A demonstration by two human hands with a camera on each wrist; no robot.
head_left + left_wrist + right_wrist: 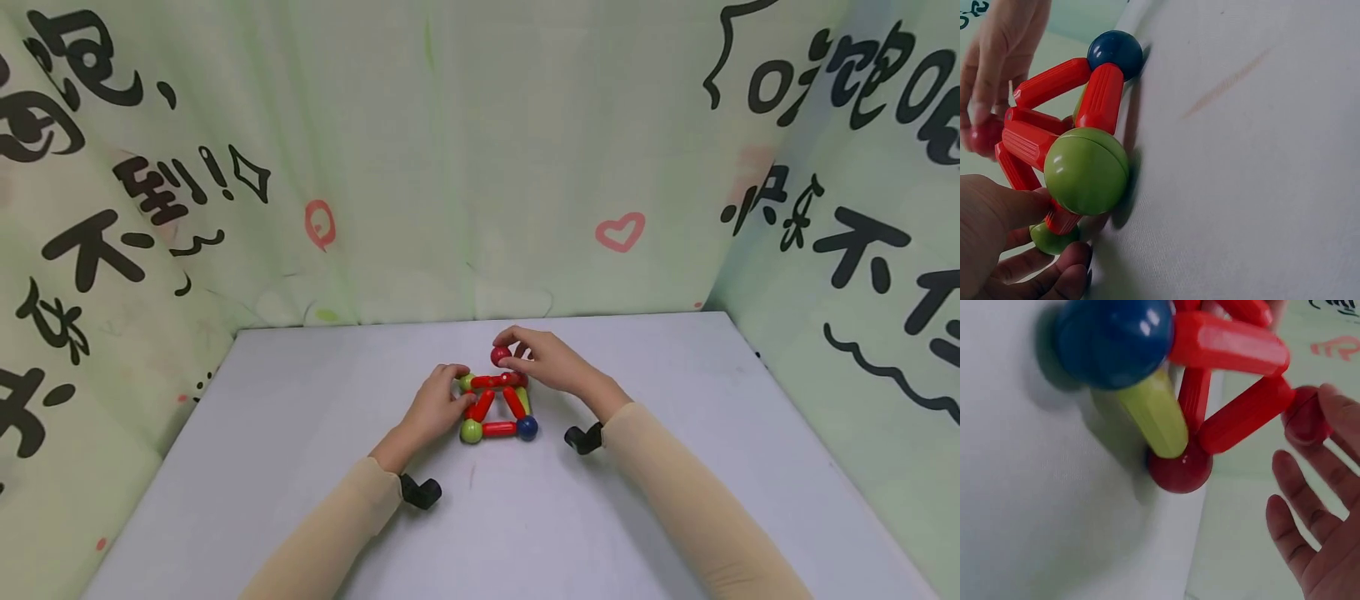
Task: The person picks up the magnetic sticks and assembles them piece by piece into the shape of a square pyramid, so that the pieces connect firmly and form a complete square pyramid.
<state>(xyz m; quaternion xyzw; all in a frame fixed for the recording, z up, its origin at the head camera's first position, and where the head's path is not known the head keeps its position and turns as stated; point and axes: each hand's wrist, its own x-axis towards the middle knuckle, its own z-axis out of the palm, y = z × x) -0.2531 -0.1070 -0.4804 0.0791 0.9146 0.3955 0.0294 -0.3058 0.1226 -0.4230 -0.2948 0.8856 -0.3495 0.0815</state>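
A toy frame of rods and balls, like a magnetic building set, sits on the table. Its base has a near green ball (471,431), a blue ball (527,428), a far green ball (1055,239) and a dark red ball (1180,467). Red rods (499,429) and one yellow-green rod (1157,415) link them; further red rods slant upward and inward. My left hand (435,400) grips the left side, thumb on a red rod, fingers by the far green ball. Over the frame, my right hand (551,362) pinches a loose red ball (499,357) close to a slanted rod's tip; contact is unclear.
The white table (300,500) extends around the frame. A pale green curtain (480,167) with dark lettering hangs along the back and both sides. Each wrist carries a black camera mount, such as the left mount (422,492).
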